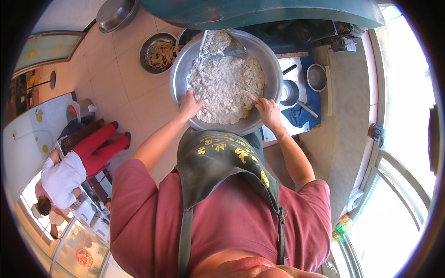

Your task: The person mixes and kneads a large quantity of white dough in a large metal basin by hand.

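A wide metal basin (176, 83) in front of me holds pale, crumbly floury dough (227, 88). My left hand (189, 105) rests over the basin's near left side, fingers apart, their tips at the edge of the dough. Across from it, my right hand (269, 112) is at the near right rim with curled fingers. A narrow, pale, flour-dusted piece (251, 97) juts from that hand over the dough; its kind is unclear. At the basin's far side a metal chute or scoop (238, 47) carries more of the floury mix.
A large green machine (259, 14) stands beyond the basin. On the left floor are a bowl of dough strips (160, 53) and a metal basin (116, 14). To the right lie a saucepan (290, 91) and small bowl (316, 77). Another person (65, 173) works far left.
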Tool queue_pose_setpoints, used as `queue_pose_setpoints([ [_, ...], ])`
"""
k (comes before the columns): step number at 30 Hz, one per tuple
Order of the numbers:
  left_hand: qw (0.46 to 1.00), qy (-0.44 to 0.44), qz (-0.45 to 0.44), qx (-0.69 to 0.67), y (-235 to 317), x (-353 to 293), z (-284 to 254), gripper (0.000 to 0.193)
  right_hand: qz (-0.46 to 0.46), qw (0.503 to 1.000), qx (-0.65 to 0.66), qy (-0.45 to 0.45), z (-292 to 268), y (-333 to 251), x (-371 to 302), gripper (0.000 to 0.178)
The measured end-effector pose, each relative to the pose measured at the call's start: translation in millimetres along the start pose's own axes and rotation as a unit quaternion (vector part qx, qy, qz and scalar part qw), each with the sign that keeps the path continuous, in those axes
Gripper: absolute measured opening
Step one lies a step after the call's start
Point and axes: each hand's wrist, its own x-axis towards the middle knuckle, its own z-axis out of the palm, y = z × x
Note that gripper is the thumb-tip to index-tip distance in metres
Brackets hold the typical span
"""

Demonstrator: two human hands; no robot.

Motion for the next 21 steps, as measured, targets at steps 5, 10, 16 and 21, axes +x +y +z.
queue_pose_setpoints([
  [5,0.859,-0.136,-0.305,-0.387,-44,14,25,0.075,0.016,1.000,-0.011,0.007,5,-11,-8,0.022],
  [10,0.666,-0.116,-0.314,-0.667,-28,32,82,0.082,0.020,1.000,-0.012,-0.001,6,-5,-7,0.024],
  [16,0.598,-0.121,-0.110,-0.784,25,57,91,0.074,0.059,0.996,0.053,-0.050,1,3,-8,0.027],
  [21,0.893,-0.047,-0.055,-0.444,66,46,50,0.059,0.090,0.982,0.115,-0.123,-19,0,0,0.028],
])
